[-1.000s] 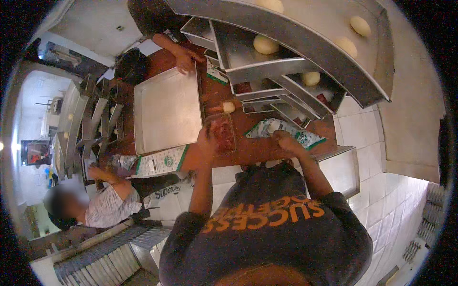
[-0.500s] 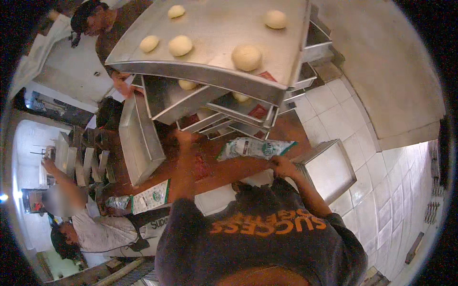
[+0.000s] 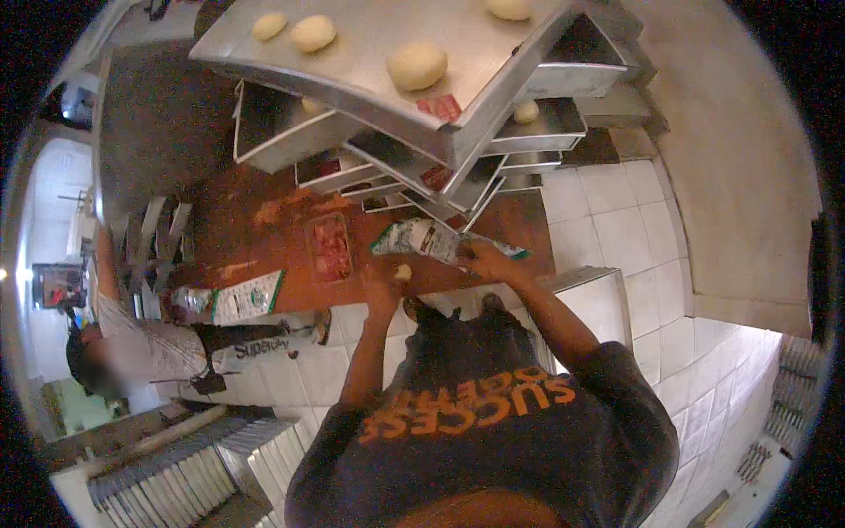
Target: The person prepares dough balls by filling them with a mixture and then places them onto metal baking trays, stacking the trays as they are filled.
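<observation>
My left hand [image 3: 380, 280] is low over the red-brown work table [image 3: 238, 255], beside a small pale dough piece [image 3: 402, 272]; its fingers are blurred, so its grip is unclear. My right hand [image 3: 476, 255] has its fingers curled on a white plastic bag [image 3: 416, 239] with green edging. A clear container [image 3: 329, 247] of red pieces sits left of my hands. Above the bag stands a staggered stack of metal trays [image 3: 480, 141]; the top one carries several dough balls [image 3: 417, 65] and a red packet [image 3: 438, 108].
A co-worker [image 3: 141, 348] is at the left beside more stacked trays [image 3: 167, 242], near a second white-green bag [image 3: 246, 296]. A metal tray [image 3: 588, 312] stands right of my right arm. Rows of upright pans [image 3: 176, 462] fill the lower left.
The large bare tray at left has left the table top. The co-worker at the top is mostly out of view. My left hand has come back toward me; my right hand is higher on the bag.
</observation>
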{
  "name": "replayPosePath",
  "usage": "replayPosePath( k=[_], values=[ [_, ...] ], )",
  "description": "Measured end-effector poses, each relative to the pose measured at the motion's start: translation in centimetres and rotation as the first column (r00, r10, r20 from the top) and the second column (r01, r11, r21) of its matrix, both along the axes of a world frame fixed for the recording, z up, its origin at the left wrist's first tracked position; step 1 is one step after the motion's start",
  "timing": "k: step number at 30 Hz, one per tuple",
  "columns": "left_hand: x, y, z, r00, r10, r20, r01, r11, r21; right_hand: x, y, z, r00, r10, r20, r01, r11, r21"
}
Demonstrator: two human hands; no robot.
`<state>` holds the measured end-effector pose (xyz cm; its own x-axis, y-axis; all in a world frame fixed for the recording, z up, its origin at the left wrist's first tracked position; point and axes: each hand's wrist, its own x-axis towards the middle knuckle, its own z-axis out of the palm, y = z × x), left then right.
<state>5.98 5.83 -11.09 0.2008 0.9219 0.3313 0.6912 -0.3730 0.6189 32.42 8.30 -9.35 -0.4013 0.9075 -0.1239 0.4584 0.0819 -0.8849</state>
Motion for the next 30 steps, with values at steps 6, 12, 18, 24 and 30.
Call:
replayPosePath(
  k=[6, 12, 18, 24, 30],
  values=[
    [1.4, -1.9, -7.4, 0.995, 0.089, -0.034, -0.095, 0.953, -0.288, -5.3, 0.6, 4.3, 0.991, 0.078, 0.105, -0.103, 0.961, 0.256],
    [-1.6, -0.1, -3.1, 0.737, 0.518, 0.435, -0.046, 0.680, -0.732, -7.7, 2.5, 0.4, 0.881, 0.079, 0.466, -0.255, 0.910, 0.327],
    [-1.7, -2.5, -4.8, 0.965, 0.251, -0.079, -0.256, 0.965, -0.058, -11.0, 4.9, -1.2, 0.783, 0.030, 0.622, -0.229, 0.943, 0.243],
    [-1.2, -1.9, -4.0, 0.965, 0.024, -0.263, -0.143, 0.885, -0.443, -13.8, 8.4, -3.6, 0.773, 0.021, 0.634, -0.285, 0.905, 0.317],
    [-4.8, -0.4, -4.9, 0.840, 0.429, 0.333, -0.292, 0.874, -0.388, -14.2, 9.9, -1.7, 0.833, 0.333, 0.441, -0.369, 0.930, -0.006]
  ],
)
